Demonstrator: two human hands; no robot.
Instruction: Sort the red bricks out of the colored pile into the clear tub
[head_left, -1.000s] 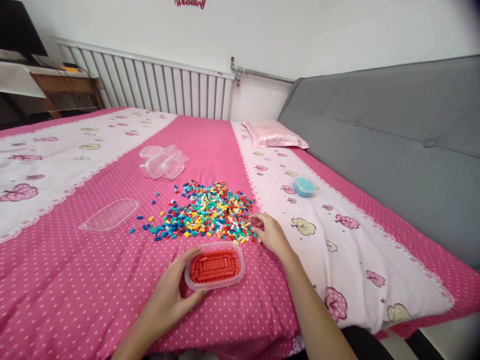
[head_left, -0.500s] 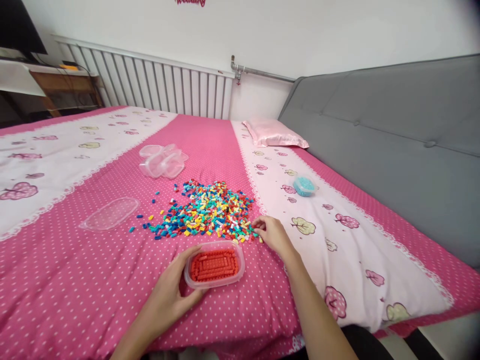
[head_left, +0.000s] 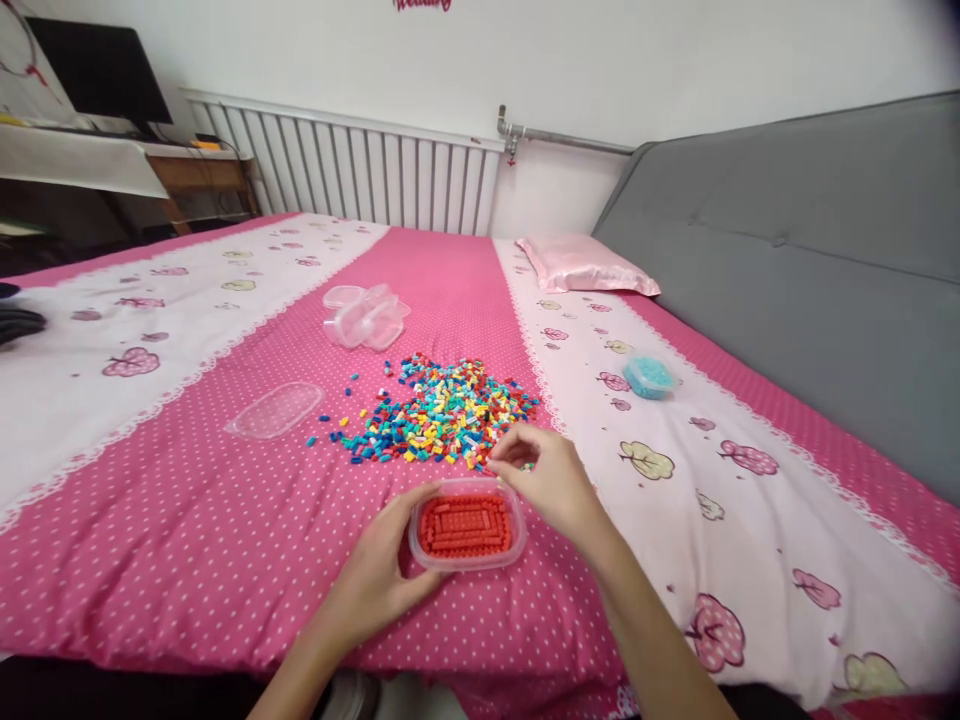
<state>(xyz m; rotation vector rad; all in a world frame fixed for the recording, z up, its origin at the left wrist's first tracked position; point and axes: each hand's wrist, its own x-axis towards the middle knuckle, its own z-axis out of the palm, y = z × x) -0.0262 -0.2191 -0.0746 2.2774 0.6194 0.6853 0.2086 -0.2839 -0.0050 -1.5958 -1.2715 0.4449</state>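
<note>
A: What is the left hand (head_left: 382, 570) doing?
B: It is gripping the clear tub (head_left: 480, 564) by its left end, fingers curving along the far side and thumb pressing along the near side. That tub is sitting on the bed (head_left: 225, 520), holding red bricks (head_left: 465, 525) packed in neat rows.

A: And the right hand (head_left: 553, 482)?
B: It is hovering just beyond the tub's far right corner, thumb and forefinger tips coming nearly together. I cannot tell whether they are pinching a brick.

A: Where are the loose pieces lying?
B: The mixed brick pile (head_left: 450, 410) is spreading just beyond the tub, showing blue, yellow, red, green and white. A few bricks are straying out to the tub's left.

A: What else is lying around the tub?
B: A clear lid (head_left: 276, 410) is lying flat beyond it to the left. Some clear containers (head_left: 367, 318) are clustering farther beyond it, also leftward. A small box of light-blue pieces (head_left: 649, 388) is standing well to its right, and a pink pillow (head_left: 589, 266) is resting far beyond it.
</note>
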